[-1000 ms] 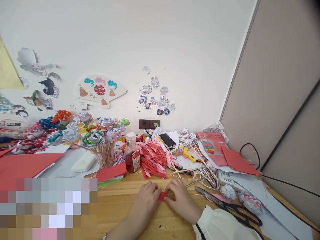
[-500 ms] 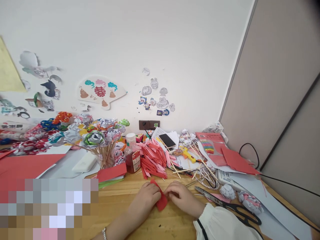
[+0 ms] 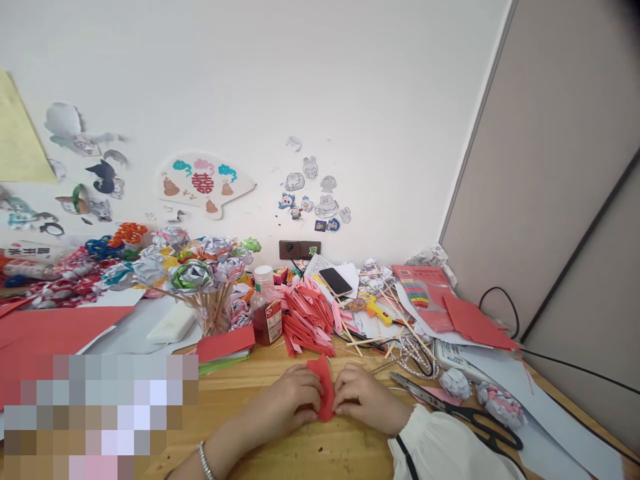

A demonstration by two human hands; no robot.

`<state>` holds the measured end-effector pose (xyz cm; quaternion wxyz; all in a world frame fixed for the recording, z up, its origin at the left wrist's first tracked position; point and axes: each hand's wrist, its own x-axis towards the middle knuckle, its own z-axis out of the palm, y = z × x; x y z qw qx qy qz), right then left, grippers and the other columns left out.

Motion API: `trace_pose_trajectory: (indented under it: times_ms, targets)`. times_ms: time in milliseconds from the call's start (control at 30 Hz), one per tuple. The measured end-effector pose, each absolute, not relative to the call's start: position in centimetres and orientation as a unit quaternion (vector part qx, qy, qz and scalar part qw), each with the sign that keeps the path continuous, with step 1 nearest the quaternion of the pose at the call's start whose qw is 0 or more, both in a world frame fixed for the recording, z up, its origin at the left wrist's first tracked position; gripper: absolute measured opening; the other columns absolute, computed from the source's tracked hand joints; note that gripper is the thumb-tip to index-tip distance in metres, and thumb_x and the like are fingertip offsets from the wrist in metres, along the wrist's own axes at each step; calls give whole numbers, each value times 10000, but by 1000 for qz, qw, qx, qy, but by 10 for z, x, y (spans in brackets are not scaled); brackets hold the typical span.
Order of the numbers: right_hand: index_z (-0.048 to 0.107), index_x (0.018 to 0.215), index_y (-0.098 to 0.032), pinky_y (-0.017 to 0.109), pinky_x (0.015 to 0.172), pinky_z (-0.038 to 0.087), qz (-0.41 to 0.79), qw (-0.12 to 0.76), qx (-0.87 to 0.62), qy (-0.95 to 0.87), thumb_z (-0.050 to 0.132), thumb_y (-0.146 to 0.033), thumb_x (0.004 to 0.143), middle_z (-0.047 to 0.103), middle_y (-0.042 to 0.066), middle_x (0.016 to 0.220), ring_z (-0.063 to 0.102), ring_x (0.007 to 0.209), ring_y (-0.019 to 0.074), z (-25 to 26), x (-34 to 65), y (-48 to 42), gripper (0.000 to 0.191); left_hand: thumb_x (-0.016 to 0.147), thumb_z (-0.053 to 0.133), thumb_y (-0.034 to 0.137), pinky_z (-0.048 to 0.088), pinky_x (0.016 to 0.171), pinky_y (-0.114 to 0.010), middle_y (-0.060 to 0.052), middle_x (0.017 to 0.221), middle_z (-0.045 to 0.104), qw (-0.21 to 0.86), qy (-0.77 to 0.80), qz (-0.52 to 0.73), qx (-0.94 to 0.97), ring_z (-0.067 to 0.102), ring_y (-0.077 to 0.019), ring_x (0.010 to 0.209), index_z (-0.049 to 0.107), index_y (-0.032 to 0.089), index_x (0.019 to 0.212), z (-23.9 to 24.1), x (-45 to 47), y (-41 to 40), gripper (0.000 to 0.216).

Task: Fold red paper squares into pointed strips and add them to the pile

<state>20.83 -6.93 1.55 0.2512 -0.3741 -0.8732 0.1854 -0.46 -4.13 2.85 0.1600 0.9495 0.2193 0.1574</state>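
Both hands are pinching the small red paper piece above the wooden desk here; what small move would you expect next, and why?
Probably pressing a crease flat. The left hand and right hand hold the red paper piece between their fingertips, standing on edge and partly folded, just above the wooden desk. The pile of folded red strips behind suggests the same fold is being made.

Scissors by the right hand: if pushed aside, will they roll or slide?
The scissors lie flat and partly open on paper, so they would probably slide, not roll. Their metal blades suggest they are stiff and fairly heavy. A push may drag the paper scraps beside them.
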Motion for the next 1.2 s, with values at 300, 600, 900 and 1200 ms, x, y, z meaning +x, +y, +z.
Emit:
trace_pose_trajectory:
  times_ms: [300,600,900,1200]
  targets:
    - [692,757,-221,289,792,382,212,256,-386,-860,711,-275,748,630,8,838,536,874,167,5,206,-60,58,789,625,166,443,810,-248,-28,900,691,258,235,178,920,607,-165,883,678,196,757,14,1,-31,69]
    - [645,665,-201,273,746,376,220,307,-448,-810,772,-223,665,597,-17,774,535,822,164,-13,201,-52,129,732,647,93,422,779,-242,-13,841,646,269,293,224,890,568,-149,826,648,184,696,1,10,-30,97]
    - [608,659,-188,270,735,364,186,307,-500,-788,734,-153,684,582,-17,769,519,827,167,-14,192,-55,133,713,640,67,398,751,-250,-12,808,594,234,349,236,876,530,-158,828,614,165,635,-1,14,-34,128]
    - [589,666,-186,265,724,359,168,305,-523,-778,724,-154,694,577,-13,773,510,823,170,-15,186,-59,141,738,672,190,369,728,-276,-24,793,589,180,386,217,878,514,-182,819,608,165,655,-2,14,-35,108]
